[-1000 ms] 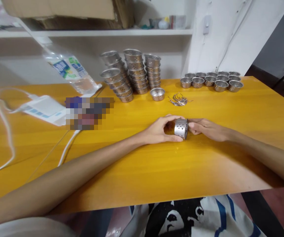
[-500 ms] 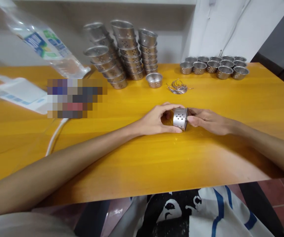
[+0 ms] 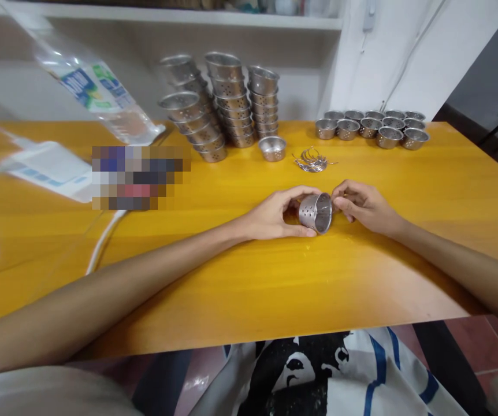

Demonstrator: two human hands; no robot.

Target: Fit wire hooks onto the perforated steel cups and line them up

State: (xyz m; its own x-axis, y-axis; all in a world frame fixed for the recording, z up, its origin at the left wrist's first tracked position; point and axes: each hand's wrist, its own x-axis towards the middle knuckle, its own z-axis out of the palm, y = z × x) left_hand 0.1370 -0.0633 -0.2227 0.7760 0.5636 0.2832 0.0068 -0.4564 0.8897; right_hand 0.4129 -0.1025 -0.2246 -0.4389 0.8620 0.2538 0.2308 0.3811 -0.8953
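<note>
Turned the perforated cup (image 3: 308, 213) to bare more of its mouth since half a second ago. Holding it clamped in the left hand (image 3: 275, 216) over the table (image 3: 249, 277); pinching a thin wire (image 3: 334, 210) in the right hand (image 3: 368, 208), at the cup's 3 o'clock. Seeing a wire pile (image 3: 312, 163) at 12.

I am viewing a cup (image 3: 308, 214) resting between the left hand (image 3: 272, 215) and the right hand (image 3: 365, 207), with wire pieces (image 3: 312, 164) lying behind it on the table (image 3: 275, 289), stacked cups (image 3: 230, 103) standing back left, and grouped cups (image 3: 369, 129) back right.
</note>
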